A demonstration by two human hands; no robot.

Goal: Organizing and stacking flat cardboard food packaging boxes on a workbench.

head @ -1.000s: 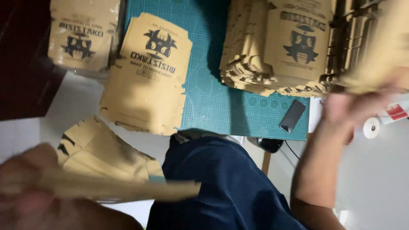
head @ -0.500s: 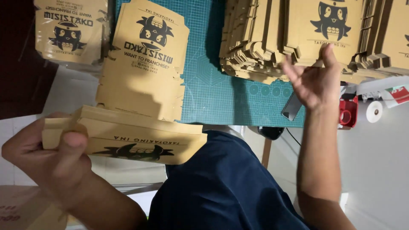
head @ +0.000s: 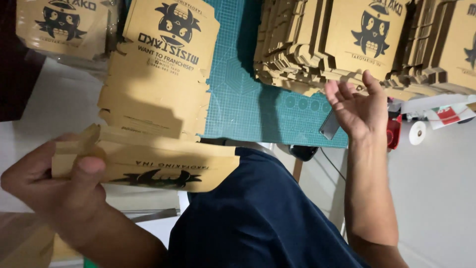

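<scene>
My left hand [head: 59, 191] grips the end of a partly folded brown cardboard box [head: 163, 168] with a black cartoon print, held over my lap, thumb pressed on top. My right hand [head: 358, 106] is raised with palm up and fingers spread, holding nothing. It hovers just in front of a tall stack of flat printed box blanks [head: 317, 44] at the back. A single flat blank [head: 163, 74] lies partly on the teal cutting mat [head: 248, 99], beyond the box I hold.
A plastic-wrapped bundle of blanks [head: 59, 25] sits at the far left. Near my right hand lie a grey flat tool [head: 329, 125], a red tape dispenser [head: 393, 133] and a white tape roll [head: 418, 133]. My navy shirt [head: 258, 213] fills the lower middle.
My left hand lifted the folded box from low at the left into full view. My right hand came off the stack, moved left and lower, and turned palm up.
</scene>
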